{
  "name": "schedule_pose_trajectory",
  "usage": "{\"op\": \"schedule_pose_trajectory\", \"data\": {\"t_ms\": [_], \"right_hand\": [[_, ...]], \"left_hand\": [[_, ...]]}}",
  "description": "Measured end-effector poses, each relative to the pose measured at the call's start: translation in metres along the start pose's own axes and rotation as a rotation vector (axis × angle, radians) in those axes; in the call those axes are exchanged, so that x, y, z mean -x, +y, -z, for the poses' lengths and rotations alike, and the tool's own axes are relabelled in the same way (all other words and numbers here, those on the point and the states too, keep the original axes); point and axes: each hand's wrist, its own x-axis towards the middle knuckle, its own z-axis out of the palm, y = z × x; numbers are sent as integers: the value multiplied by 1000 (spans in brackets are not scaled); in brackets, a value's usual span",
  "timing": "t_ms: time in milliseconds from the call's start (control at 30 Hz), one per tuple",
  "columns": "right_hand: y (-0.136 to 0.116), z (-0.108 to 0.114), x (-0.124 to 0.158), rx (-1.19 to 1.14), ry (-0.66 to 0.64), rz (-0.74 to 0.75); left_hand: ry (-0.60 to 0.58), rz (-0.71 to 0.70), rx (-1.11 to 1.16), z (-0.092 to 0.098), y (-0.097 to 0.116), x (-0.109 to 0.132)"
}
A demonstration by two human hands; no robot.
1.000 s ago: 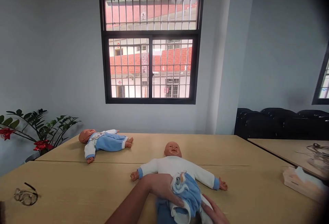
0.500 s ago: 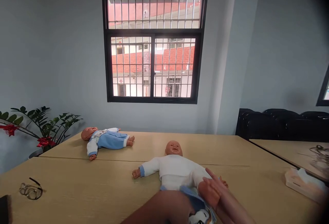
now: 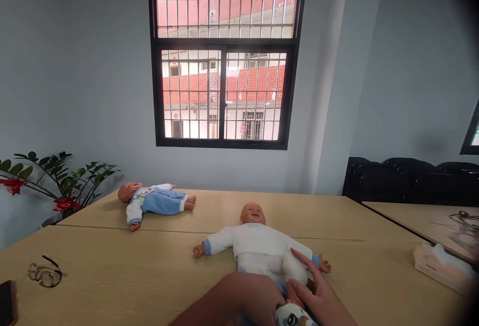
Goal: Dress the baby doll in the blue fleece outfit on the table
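Note:
A baby doll in a white top lies on its back on the table, head away from me and arms spread. My left hand reaches across its lower body; its fingers are hidden. My right hand rests against the doll's bent leg on the right, index finger stretched out and thumb apart. Between my hands bunches a blue garment with a white cartoon print. What my left fingers hold, if anything, cannot be seen.
A second doll in blue and white lies at the back left. Glasses and a dark object are at the left. A tissue box stands at the right, near cables. A plant is beyond the table.
My right hand has moved down and slightly right, its fingers spreading. More of the doll's white leg and its hand on the right now show. The printed garment has shifted slightly.

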Motion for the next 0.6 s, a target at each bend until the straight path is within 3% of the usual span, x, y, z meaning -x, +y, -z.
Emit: {"op": "schedule_pose_trajectory", "data": {"t_ms": [167, 300, 400, 500, 600], "right_hand": [[6, -1, 0, -145, -37, -29], [9, -1, -2, -225, -92, -63], [11, -3, -1, -176, -43, -7], [14, -8, 0, -99, 28, 97], [16, -13, 1, -168, 32, 70]], "left_hand": [[50, 51, 57, 25, 18, 18], [96, 56, 208, 32, 25, 28], [156, 21, 316, 31, 18, 26], [293, 62, 337, 26, 5, 18], [391, 72, 293, 18, -4, 9]]}}
